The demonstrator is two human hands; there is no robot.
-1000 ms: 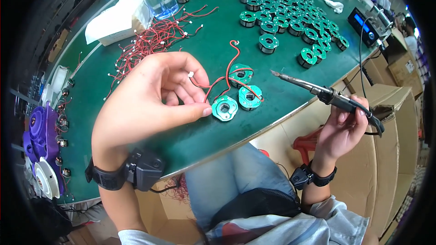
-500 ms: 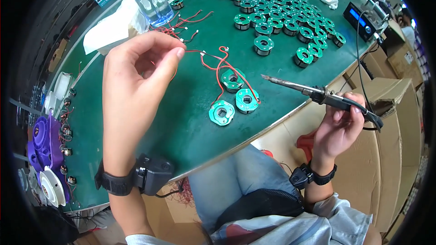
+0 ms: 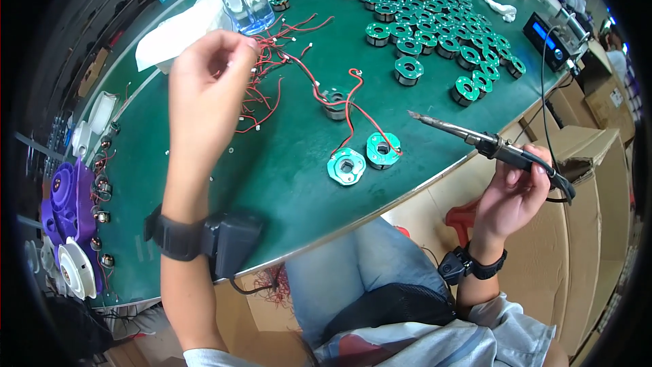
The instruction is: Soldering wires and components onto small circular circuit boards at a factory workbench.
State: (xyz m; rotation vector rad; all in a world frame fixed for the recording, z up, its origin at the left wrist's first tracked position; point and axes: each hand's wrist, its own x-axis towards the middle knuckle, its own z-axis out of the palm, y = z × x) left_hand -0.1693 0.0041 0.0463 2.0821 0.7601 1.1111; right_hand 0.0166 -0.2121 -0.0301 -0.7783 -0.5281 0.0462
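Note:
My left hand (image 3: 210, 88) is closed in a pinch on a red wire (image 3: 302, 66). This lead runs right to a round motor part (image 3: 334, 105) with a green circuit board, blurred by motion. Nearer me lie two similar motor parts, one with a green board (image 3: 346, 168) and another beside it (image 3: 384, 150); a looped red lead (image 3: 360, 98) joins them to a small white plug. In my right hand (image 3: 509, 194) is a soldering iron (image 3: 489, 143), gripped by its black handle. Its bare tip points left above the table, apart from the motor parts.
Many green-topped motor parts (image 3: 435, 24) crowd the far right of the green table (image 3: 285, 190). Loose red wires (image 3: 272, 61) lie beyond my left hand, near a blue-tinted clear container (image 3: 248, 7) and white tissue (image 3: 176, 30). A soldering station (image 3: 549, 37) stands right; purple housings (image 3: 68, 207) left.
My left hand has moved left and away, pulling the wire. Its attached motor part has slid leftward from the other two. The soldering iron stays in nearly the same pose.

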